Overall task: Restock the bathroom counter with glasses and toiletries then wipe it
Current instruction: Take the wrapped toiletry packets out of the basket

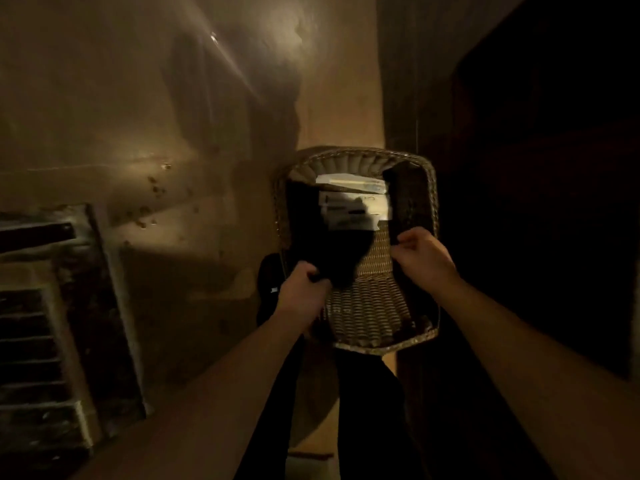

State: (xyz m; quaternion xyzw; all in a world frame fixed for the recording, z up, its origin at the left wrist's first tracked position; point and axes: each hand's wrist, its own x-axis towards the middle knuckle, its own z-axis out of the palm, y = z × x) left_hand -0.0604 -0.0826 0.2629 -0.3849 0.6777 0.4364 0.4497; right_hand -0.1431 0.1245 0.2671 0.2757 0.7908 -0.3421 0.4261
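A woven wicker basket is held in front of me in a dim room. Inside lie white flat packets at its far end, a black cloth along its left side and a dark flat item along its right. My left hand grips the basket's left edge together with the black cloth. My right hand is closed on the near end of the dark item at the right rim. Whether it also grips the rim is unclear.
A beige tiled floor with dark spots stretches to the left. A slatted dark panel lies at lower left. A dark wall or door fills the right. My legs in dark trousers and a shoe show below the basket.
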